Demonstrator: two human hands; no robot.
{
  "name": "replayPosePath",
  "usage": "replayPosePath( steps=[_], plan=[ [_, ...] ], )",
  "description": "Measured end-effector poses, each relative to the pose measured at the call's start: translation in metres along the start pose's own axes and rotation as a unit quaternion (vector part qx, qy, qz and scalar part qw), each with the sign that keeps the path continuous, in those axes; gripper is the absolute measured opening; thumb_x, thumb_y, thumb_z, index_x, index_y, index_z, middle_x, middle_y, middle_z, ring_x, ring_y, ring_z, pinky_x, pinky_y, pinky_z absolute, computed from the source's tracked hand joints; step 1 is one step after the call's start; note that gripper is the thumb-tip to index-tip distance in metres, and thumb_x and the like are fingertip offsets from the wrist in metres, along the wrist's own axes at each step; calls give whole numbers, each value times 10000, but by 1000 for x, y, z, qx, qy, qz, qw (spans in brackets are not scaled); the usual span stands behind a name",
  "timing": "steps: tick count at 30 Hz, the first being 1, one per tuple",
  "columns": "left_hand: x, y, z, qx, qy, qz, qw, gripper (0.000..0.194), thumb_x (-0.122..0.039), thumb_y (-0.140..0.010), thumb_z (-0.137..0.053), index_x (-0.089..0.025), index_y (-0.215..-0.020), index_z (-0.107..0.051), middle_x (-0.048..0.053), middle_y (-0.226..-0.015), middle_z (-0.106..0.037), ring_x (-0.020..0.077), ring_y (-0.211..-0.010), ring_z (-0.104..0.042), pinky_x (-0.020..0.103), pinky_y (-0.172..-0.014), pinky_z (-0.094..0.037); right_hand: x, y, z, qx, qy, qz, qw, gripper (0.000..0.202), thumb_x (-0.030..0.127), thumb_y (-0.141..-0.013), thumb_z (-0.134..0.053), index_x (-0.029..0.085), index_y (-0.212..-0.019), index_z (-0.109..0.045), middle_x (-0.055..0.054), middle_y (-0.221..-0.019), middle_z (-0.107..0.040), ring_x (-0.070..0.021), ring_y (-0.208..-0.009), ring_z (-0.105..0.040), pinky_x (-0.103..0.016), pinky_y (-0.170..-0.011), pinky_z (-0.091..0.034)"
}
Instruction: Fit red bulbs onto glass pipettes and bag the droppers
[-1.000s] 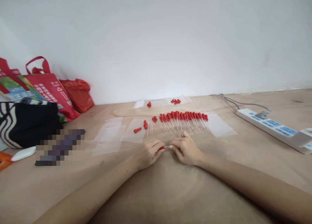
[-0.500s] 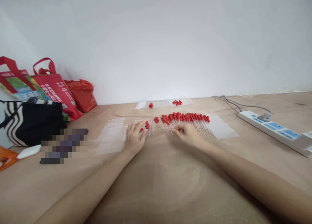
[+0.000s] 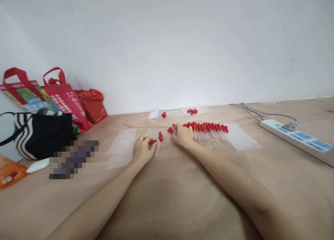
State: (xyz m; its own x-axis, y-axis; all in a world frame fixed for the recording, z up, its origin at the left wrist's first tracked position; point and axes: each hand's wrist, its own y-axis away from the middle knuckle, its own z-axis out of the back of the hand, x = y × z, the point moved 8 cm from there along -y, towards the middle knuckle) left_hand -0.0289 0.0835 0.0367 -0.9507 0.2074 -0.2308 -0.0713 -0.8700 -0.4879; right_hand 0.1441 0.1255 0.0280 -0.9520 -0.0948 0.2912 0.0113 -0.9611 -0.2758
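My left hand (image 3: 143, 149) pinches a red rubber bulb (image 3: 152, 142) between thumb and fingers. Just right of it lie loose red bulbs (image 3: 161, 137) and a few clear thin tubes (image 3: 166, 141). My right hand (image 3: 183, 135) is over the left end of a row of droppers (image 3: 208, 130), red bulbs away from me and clear tubes toward me. Its fingers are closed among the red bulbs there, and what they grip is hidden. Under and beside my left hand are clear plastic bags (image 3: 121, 148).
Near the wall, more red bulbs (image 3: 192, 111) and tubes lie on a plastic bag (image 3: 153, 114). Another clear bag (image 3: 244, 139) lies right of the row. A power strip (image 3: 294, 134) is at the right. Shopping bags (image 3: 65, 101) and a black bag (image 3: 49, 132) stand at the left.
My right hand has moved left and away from me, from the tube ends to the red bulbs. My left hand now shows a red bulb in its fingertips. The view has shifted slightly.
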Motion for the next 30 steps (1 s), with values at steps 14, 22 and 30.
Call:
replayPosePath(
  steps=[14,22,30],
  plan=[
    [8,-4,-14,40,50,23,998,154,-182,-752,-513,-157,-836,-639,49,-820,-533,179,-805,-553,277,-747,-435,30,5,-5,30,12,20,999,285,328,-764,-406,136,-826,-608,-120,-831,-646,-215,-754,-576,-385,-785,-226],
    [3,-4,-10,22,65,-4,998,73,-189,-711,-557,-165,-770,-593,42,-807,-558,187,-804,-553,288,-718,-441,37,-2,-16,86,-7,-19,996,260,249,-746,-422,144,-836,-641,-134,-892,-646,-224,-800,-581,-423,-829,-203],
    [0,-3,-9,29,106,-9,994,87,-130,-703,-523,-170,-779,-540,25,-777,-604,169,-738,-567,293,-685,-453,37,2,-13,70,-6,-10,997,260,226,-780,-391,125,-818,-627,-144,-861,-645,-225,-773,-582,-414,-805,-221]
  ],
)
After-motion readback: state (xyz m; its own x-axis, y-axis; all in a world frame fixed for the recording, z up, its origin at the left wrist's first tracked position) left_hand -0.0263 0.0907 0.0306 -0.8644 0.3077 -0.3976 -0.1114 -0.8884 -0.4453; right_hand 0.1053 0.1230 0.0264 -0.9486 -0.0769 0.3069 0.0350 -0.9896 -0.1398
